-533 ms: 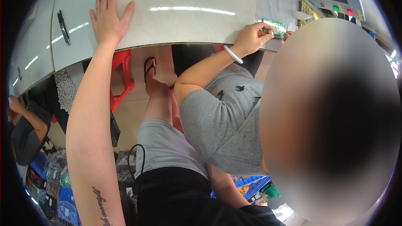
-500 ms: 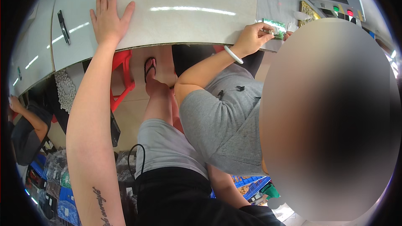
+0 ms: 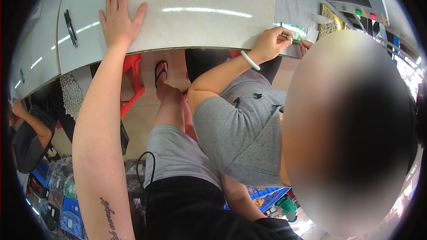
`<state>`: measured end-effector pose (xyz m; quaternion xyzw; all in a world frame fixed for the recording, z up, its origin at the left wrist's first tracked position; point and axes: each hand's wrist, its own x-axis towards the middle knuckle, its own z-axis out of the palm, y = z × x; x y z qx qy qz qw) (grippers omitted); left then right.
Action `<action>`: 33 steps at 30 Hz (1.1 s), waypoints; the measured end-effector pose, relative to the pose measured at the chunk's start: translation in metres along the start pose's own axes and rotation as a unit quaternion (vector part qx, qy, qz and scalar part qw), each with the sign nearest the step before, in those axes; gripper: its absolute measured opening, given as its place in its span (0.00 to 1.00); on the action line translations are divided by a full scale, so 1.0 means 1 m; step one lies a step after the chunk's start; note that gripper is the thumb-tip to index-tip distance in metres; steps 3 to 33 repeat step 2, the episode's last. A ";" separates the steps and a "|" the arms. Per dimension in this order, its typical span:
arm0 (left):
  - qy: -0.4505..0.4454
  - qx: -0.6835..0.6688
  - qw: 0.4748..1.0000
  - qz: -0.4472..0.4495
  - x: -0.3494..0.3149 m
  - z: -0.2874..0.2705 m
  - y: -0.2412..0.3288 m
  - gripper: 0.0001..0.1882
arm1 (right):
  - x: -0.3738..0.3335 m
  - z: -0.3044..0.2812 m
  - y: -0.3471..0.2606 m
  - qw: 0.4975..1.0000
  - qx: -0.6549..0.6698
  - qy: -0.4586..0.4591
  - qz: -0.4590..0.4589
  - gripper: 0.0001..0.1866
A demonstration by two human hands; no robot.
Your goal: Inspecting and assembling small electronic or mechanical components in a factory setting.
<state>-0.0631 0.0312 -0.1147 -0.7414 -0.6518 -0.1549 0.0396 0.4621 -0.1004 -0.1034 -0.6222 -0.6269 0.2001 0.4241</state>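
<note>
My left hand point(image 3: 119, 26) lies flat on the pale glossy table point(image 3: 200, 26), fingers spread and nothing under them that I can see. A black pen point(image 3: 70, 28) rests on the table to the left of that hand. My right forearm point(image 3: 239, 199) shows at the lower middle, but the hand at its end is hidden. Close on my right, a co-worker in a grey top point(image 3: 235, 138) leans over the table. The co-worker's hand point(image 3: 269, 44), with a white bracelet point(image 3: 250, 61), pinches a tiny pale piece above a shiny green packet point(image 3: 293, 30).
A red stool point(image 3: 132, 82) stands under the table edge. Bagged goods and blue bins point(image 3: 71, 222) are at the lower left, and a blue crate point(image 3: 267, 195) behind the co-worker. A machine with green and red buttons point(image 3: 365, 14) is at the far right. Another person point(image 3: 33, 133) sits at far left.
The co-worker's two hands have come closer together over the green packet, and the co-worker's head has shifted slightly. My left hand stays in place on the table.
</note>
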 end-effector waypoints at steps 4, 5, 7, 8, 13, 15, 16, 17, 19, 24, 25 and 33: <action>0.000 0.000 1.000 -0.001 0.000 0.000 0.000 0.37 | 0.000 0.000 0.002 1.000 -0.001 -0.004 -0.002 0.07; 0.000 0.000 1.000 -0.001 0.000 0.000 0.000 0.37 | 0.000 0.000 0.002 1.000 -0.001 -0.004 -0.002 0.07; 0.000 0.000 1.000 -0.001 0.000 0.000 0.000 0.37 | 0.000 0.000 0.002 1.000 -0.001 -0.004 -0.002 0.07; 0.000 0.000 1.000 -0.001 0.000 0.000 0.000 0.37 | 0.000 0.000 0.002 1.000 -0.001 -0.004 -0.002 0.07; 0.000 0.000 1.000 -0.001 0.000 0.000 0.000 0.37 | 0.000 0.000 0.002 1.000 -0.001 -0.004 -0.002 0.07; 0.000 0.000 1.000 -0.001 0.000 0.000 0.000 0.37 | 0.000 0.000 0.002 1.000 -0.001 -0.004 -0.002 0.07; 0.000 0.000 1.000 -0.001 0.000 0.000 0.000 0.37 | 0.000 0.000 0.002 1.000 -0.001 -0.004 -0.002 0.07; 0.000 0.000 1.000 -0.001 0.000 0.000 0.000 0.37 | 0.000 0.000 0.002 1.000 -0.001 -0.004 -0.002 0.07; 0.000 0.000 1.000 -0.001 0.000 0.000 0.000 0.37 | 0.000 0.000 0.002 1.000 -0.001 -0.004 -0.002 0.07; 0.000 0.000 1.000 -0.001 0.000 0.000 0.000 0.37 | 0.000 0.000 0.002 1.000 -0.001 -0.004 -0.002 0.07; 0.000 0.000 1.000 -0.001 0.000 0.000 0.000 0.37 | 0.000 0.000 0.002 1.000 -0.001 -0.004 -0.002 0.07; 0.000 0.000 1.000 -0.001 0.000 0.000 0.000 0.37 | 0.000 0.000 0.002 1.000 -0.001 -0.004 -0.002 0.07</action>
